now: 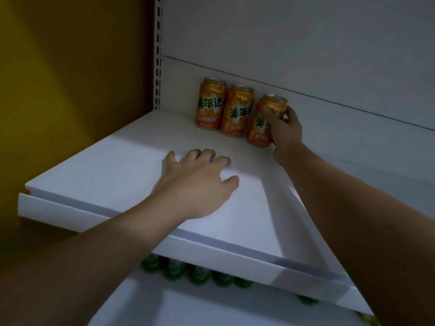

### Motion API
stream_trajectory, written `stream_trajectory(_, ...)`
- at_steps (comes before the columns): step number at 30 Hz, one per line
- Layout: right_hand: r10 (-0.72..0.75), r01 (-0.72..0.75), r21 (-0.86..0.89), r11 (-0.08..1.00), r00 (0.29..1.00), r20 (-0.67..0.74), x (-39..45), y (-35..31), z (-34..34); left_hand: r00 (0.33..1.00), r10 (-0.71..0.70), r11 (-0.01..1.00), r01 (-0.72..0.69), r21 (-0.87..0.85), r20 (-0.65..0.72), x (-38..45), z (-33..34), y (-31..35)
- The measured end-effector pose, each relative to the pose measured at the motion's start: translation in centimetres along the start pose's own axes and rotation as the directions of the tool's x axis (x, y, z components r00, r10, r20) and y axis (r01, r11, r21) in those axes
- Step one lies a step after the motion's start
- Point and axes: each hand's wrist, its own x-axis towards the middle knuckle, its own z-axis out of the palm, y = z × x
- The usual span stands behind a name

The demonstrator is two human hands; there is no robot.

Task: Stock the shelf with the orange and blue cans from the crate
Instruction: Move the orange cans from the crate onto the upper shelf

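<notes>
At the back of the white shelf (117, 170), the fingers (286, 118) and thumb of the right hand (286, 131) curl round the upper body of an orange can (261, 121), which leans slightly to the left, its base at or just above the shelf board; contact with the board cannot be told. This held can is the rightmost of a row of three. Just beside it on the left stands a second orange can (236, 111), upright, and left of that a third orange can (210, 103), also upright; the three sit close together along the grey back panel (282, 43), each printed with green characters on its front. The right forearm reaches in from the lower right edge of the view. Nearer the front, the left hand (200, 182) lies palm down on the shelf, its fingers (207, 156) spread and lightly bent, the tips touching the board and holding nothing; its forearm enters from the lower left. A slotted metal upright (158, 55) rises at the left end of the back panel, and a yellow wall (70, 67) lies beyond it. Below the front lip of the shelf, on a lower level, a row of green bottle tops (197, 272) shows in shadow. No blue can and no crate is in view.
</notes>
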Motion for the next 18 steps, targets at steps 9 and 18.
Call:
stream_trajectory(9,0.033,-0.034,-0.084,0.996,0.999,-0.013,1.3,0.7,0.9,1.000,-0.006,1.000,0.006,0.010,-0.002,0.0,0.0,0.2)
stream_trajectory(18,0.377,-0.299,-0.517,0.802,0.925,0.051,-3.8,-3.5,-1.4,0.999,-0.012,1.000,0.012,-0.008,-0.042,-0.3,-0.3,0.2)
